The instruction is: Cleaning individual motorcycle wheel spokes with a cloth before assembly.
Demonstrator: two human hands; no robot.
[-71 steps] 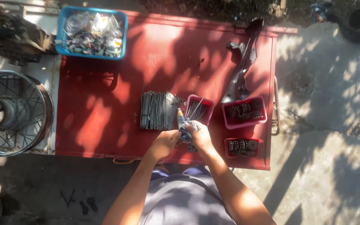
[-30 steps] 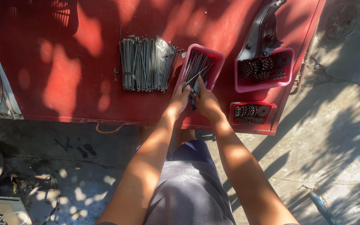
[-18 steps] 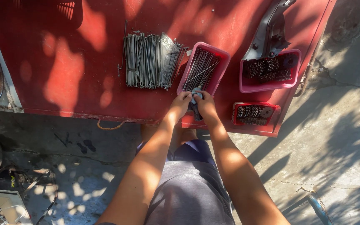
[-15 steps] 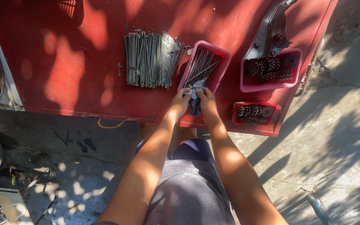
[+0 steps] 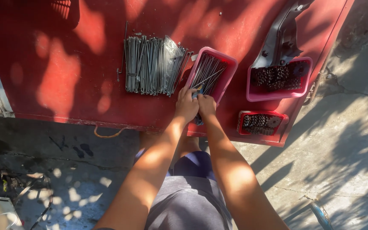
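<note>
My left hand [image 5: 186, 105] and my right hand [image 5: 206, 105] are pressed together at the near end of a pink tray [image 5: 229, 76] full of thin metal spokes. Both are closed around a small dark tool with a blue part [image 5: 198, 90], along with a spoke that sticks out over the tray. To the left of the tray, a wide bundle of loose spokes [image 5: 150, 64] lies flat on the red metal table [image 5: 64, 72], partly under a clear plastic bag.
A second pink tray [image 5: 273, 93] holds dark sprockets, with a grey metal bracket [image 5: 280, 38] resting above it. A small red tray [image 5: 260, 123] of sprockets sits near the table's front edge. Concrete ground lies below and to the right; a wheel rim shows at far left.
The view has tilted down and closer since the first frame. My hands moved forward to the near end of the spoke tray and have stayed there, shifting only slightly.
</note>
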